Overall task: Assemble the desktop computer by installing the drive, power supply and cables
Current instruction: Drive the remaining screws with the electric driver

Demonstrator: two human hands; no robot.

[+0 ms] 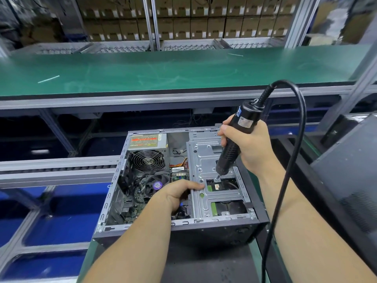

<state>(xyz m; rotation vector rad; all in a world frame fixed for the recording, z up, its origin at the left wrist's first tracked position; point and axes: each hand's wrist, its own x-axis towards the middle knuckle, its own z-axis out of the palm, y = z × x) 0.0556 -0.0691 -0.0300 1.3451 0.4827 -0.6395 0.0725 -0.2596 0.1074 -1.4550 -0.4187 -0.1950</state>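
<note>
An open desktop computer case lies on its side in front of me. The power supply with its round fan grille sits in the far left corner, above the motherboard. A silver drive cage fills the right half, and a drive shows through its cut-outs. My right hand grips a black electric screwdriver, whose bit touches a tab on the cage above the drive. My left hand holds the cage's left edge, thumb on top and fingers hidden underneath.
The screwdriver's black cable loops up and down past my right forearm. A dark side panel leans at the right. A long green conveyor bench runs behind the case, with stacked cardboard boxes beyond. Blue bins lie lower left.
</note>
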